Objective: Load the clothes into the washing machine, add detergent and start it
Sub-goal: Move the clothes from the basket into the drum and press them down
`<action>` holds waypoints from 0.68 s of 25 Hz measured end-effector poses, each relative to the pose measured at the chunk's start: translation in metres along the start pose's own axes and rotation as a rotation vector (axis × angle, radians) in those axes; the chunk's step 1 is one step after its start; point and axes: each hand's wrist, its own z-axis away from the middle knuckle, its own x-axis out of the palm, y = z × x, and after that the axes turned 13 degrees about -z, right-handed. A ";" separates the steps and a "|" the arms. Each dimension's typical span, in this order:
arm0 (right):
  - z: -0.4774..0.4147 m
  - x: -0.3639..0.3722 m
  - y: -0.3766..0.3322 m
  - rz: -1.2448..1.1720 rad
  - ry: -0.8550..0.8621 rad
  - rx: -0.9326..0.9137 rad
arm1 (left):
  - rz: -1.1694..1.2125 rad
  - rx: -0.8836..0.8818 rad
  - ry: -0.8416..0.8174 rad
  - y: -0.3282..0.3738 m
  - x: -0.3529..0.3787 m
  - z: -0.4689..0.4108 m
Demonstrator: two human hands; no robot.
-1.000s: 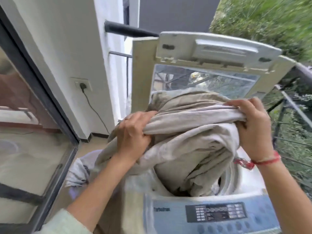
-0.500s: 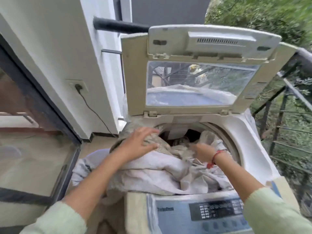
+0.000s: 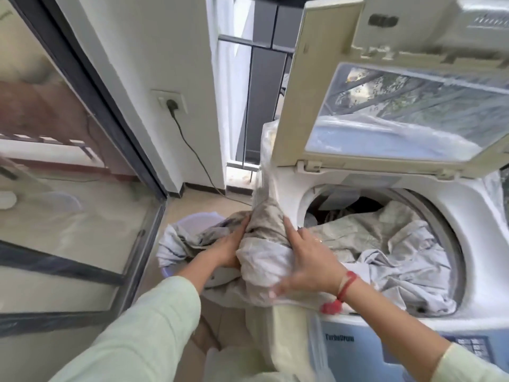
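Between my two hands, left hand (image 3: pixel 230 248) and right hand (image 3: pixel 308 260) each grip a fold of the sheet (image 3: pixel 261 244) draped over the washing machine (image 3: pixel 473 216) rim; beyond them part already fills the drum. Detergent and start remain, I judge.
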 end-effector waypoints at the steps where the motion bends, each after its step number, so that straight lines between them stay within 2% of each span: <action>1: 0.008 0.003 -0.003 0.041 0.023 -0.020 | -0.012 0.070 0.013 0.002 0.013 0.008; 2: 0.013 0.006 -0.006 0.028 0.050 -0.046 | -0.096 0.109 0.123 0.004 0.024 0.020; 4: 0.019 0.003 -0.007 -0.098 0.085 -0.119 | -0.127 0.034 0.275 0.010 0.030 0.046; 6: 0.031 -0.019 0.001 -0.173 0.134 -0.198 | 0.006 -0.064 0.549 0.013 0.020 0.070; 8: 0.055 -0.066 0.017 -0.288 0.214 -0.254 | 0.126 0.006 0.781 0.037 -0.010 0.097; 10: 0.094 -0.137 0.033 -0.346 0.336 -0.358 | 0.037 0.092 1.045 0.101 -0.054 0.120; 12: 0.132 -0.203 0.054 -0.272 0.564 -0.425 | -0.084 0.196 1.224 0.183 -0.083 0.125; 14: 0.148 -0.235 0.099 -0.101 0.871 -0.325 | -0.192 0.262 1.226 0.254 -0.089 0.100; 15: 0.143 -0.233 0.129 0.016 0.986 -0.201 | -0.286 0.241 1.117 0.280 -0.083 0.080; 16: 0.133 -0.219 0.160 0.132 1.008 -0.082 | -0.375 0.205 0.891 0.296 -0.072 0.054; 17: 0.122 -0.195 0.190 0.236 0.897 0.026 | -0.455 0.155 0.612 0.299 -0.056 0.026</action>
